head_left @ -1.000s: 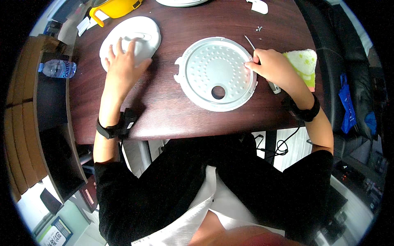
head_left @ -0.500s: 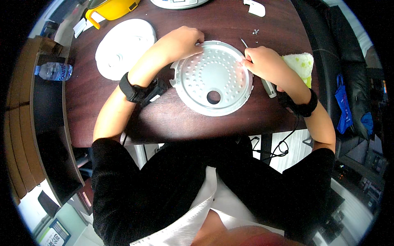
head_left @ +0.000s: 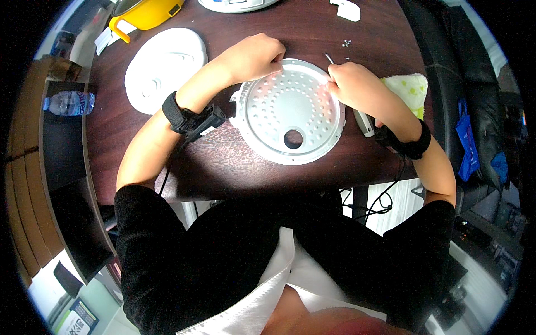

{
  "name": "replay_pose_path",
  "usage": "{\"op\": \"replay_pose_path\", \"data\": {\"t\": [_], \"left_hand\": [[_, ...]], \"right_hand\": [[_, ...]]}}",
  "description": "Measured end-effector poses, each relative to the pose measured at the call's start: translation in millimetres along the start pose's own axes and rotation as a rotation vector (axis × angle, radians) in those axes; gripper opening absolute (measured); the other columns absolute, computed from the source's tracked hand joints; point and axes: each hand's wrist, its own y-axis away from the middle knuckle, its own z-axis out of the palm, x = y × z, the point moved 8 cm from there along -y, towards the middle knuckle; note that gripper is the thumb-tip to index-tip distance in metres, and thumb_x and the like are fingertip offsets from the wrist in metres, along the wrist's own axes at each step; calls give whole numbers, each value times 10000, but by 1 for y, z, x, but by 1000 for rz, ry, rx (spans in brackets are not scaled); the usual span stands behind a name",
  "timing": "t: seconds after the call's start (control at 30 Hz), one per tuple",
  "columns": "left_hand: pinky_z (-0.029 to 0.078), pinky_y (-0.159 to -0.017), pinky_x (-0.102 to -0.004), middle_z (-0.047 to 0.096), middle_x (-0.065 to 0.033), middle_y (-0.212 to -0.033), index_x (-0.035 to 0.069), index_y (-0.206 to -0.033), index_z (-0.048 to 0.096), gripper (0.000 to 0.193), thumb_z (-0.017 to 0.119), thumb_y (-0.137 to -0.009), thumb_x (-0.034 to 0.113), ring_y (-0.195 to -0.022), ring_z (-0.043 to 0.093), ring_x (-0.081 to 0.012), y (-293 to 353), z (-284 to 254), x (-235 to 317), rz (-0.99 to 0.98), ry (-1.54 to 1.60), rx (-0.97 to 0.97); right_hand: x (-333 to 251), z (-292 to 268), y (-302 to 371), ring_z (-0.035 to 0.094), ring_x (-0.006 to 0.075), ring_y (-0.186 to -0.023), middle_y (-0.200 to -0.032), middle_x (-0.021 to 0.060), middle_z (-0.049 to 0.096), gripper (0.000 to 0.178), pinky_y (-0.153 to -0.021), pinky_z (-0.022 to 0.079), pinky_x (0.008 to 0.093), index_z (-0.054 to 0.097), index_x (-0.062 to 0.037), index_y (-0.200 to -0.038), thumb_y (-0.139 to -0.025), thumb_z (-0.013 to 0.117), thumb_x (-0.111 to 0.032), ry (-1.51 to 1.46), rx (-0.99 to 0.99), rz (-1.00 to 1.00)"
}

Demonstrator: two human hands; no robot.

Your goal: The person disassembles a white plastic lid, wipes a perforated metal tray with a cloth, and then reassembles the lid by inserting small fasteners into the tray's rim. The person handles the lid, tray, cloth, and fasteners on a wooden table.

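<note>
1. The round metal plate [head_left: 287,109] lies in front of you on the table [head_left: 223,173], apparently within easy reach of both arms.
2. Your hands are apart: the left [head_left: 257,58] curls at its far-left rim, the right [head_left: 357,84] at its right, perhaps to steady it; you hide whether either is clamped.
3. A slim tool [head_left: 365,124] runs beneath your right hand.
4. Loose screws [head_left: 346,43] sit beyond, probably kept clear of your fingers.

Large lettering [head_left: 82,103] on the plastic bottle [head_left: 60,104], black code-like pattern [head_left: 71,325] on a sheet [head_left: 85,312].
</note>
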Motion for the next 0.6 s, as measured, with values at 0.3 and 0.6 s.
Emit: {"op": "replay_pose_path", "data": {"t": [0.3, 0.6], "left_hand": [[478, -655, -425, 622, -198, -745, -4, -799, 604, 158, 656, -774, 143, -725, 613, -370, 2, 1, 3, -14, -19, 10], [484, -677, -419, 635, -201, -784, -7, -836, 613, 185, 670, -775, 159, -767, 622, -369, 3, 5, -4, -108, 32, -18]], "right_hand": [[5, 10, -3, 591, 398, -682, -697, 222, 581, 226, -622, 461, 470, 519, 19, -811, -888, 540, -192, 1, 30, -56], [7, 13, 1, 600, 397, -667, -711, 229, 593, 237, -603, 461, 458, 527, 19, -838, -910, 522, -207, -43, -88, 5]]}}
